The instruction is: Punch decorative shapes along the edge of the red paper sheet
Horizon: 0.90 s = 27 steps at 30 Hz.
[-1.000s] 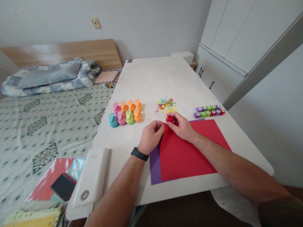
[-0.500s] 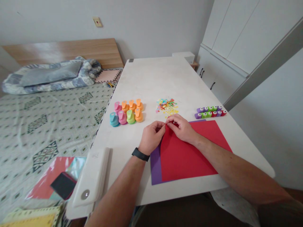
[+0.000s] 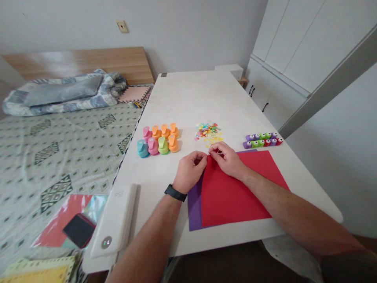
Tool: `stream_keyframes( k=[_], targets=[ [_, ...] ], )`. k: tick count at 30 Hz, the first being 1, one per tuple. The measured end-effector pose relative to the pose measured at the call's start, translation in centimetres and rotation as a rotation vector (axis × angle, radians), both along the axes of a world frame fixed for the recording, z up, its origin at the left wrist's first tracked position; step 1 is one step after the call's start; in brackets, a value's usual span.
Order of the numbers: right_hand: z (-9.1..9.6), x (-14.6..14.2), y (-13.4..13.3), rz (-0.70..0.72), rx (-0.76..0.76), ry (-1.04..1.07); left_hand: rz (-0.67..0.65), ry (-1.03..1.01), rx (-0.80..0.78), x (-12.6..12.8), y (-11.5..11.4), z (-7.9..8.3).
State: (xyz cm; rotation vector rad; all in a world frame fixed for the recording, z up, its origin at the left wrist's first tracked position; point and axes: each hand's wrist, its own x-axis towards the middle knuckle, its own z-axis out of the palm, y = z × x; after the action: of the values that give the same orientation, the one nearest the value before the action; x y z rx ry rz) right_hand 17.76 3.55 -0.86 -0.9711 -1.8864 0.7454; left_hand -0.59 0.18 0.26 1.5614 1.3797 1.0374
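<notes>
Pinching hands: my left hand (image 3: 190, 171) and right hand (image 3: 226, 159) curl nearly shut on the lifted corner of a red paper sheet (image 3: 235, 188).
Sheet: lies over a purple paper sheet (image 3: 193, 208), near the desk (image 3: 229, 234) front edge.
Care: I'd pinch lightly, avoiding creases.

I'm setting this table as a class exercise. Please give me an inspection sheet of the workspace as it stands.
surface: white table, sheets and punches lying on it.
job's things: red paper sheet lying over a purple paper sheet, its near corner lifted.
grips: left hand and right hand meet at that corner; the right fingers pinch it.
clutter: group of pastel craft punches; row of purple, green and red craft punches; heap of coloured paper cutouts; white case.
cables: nothing seen.
surroundings: patterned bed, wooden headboard, white cabinets.
</notes>
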Motion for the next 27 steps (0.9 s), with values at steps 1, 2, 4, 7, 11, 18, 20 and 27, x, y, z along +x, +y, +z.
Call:
stream_keyframes(
  k=[1, 2, 4, 7, 11, 18, 20, 27],
  targets=[
    [-0.1, 0.0, 0.0, -0.011, 0.002, 0.008, 0.012, 0.002, -0.002, -0.1, 0.0, 0.0],
    [-0.1, 0.0, 0.1, -0.02, 0.004, 0.014, 0.028, -0.003, -0.006, -0.2, 0.1, -0.1],
    [-0.3, 0.0, 0.2, -0.031, 0.01, 0.019, 0.065, -0.037, -0.023, -0.4, 0.2, -0.2],
    [-0.5, -0.1, 0.2, -0.033, 0.015, 0.02, 0.094, -0.15, -0.077, -0.7, 0.3, -0.3],
    [-0.6, -0.1, 0.1, -0.036, 0.006, 0.014, 0.093, -0.354, -0.186, -0.8, 0.5, -0.3],
    [-0.8, -0.1, 0.0, -0.055, 0.007, 0.024, 0.139, -0.474, -0.261, -0.7, 0.3, 0.7],
    [-0.9, -0.1, 0.0, -0.064, 0.01, 0.027, 0.15, -0.485, -0.272, -0.7, 0.3, 0.9],
    [-1.1, -0.1, 0.1, -0.08, 0.028, 0.039, 0.152, -0.417, -0.229, -1.2, 0.8, 0.1]
  ],
)
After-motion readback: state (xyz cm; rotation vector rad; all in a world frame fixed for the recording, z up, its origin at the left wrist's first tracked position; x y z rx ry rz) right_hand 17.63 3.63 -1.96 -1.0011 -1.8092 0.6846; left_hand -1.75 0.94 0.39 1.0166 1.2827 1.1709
